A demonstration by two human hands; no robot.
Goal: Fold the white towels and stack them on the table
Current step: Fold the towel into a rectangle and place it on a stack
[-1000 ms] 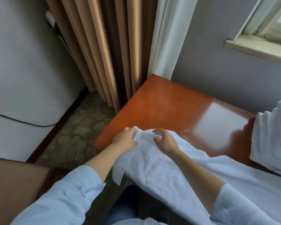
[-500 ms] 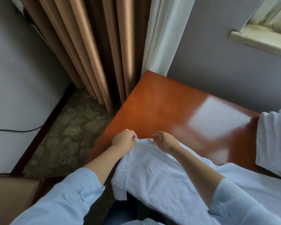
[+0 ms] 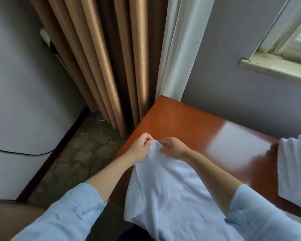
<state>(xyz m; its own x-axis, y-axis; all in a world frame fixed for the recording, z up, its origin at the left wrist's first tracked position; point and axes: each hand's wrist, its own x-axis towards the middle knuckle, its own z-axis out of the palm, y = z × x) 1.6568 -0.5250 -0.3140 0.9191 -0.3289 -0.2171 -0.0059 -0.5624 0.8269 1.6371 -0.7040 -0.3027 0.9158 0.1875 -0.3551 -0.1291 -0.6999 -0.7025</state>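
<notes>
Just below the middle of the frame the person is holding up one corner of a white towel (image 3: 163, 197) with both hands. The left hand (image 3: 140, 147) is curling its fingers round the towel's topmost edge, and the right hand (image 3: 174, 148) is pinching the same edge just beside it, so the two hands are almost touching. From that raised corner the towel is spreading down toward the bottom of the frame, lying over the near part of the table (image 3: 189, 124) and hanging past its left edge at lower centre, where a loose corner is dangling. The rest is running under the right forearm toward the lower right. Both arms are showing light blue sleeves (image 3: 68, 214) ending partway up the forearms.

At the right edge of the frame a pile of white towels (image 3: 295, 171) is lying on the reddish-brown table, well apart from the hands; the frame is cutting it off, so I cannot tell how many there are. Window light is glaring off the tabletop between the hands and that pile.

Tan curtains (image 3: 97, 58) are hanging in the upper middle, with a white sheer curtain (image 3: 177, 46) just to their right, reaching down to the table's far corner. A windowsill (image 3: 274, 66) is jutting out in the upper right, and a black cable (image 3: 21, 153) is running across the wall at the left
</notes>
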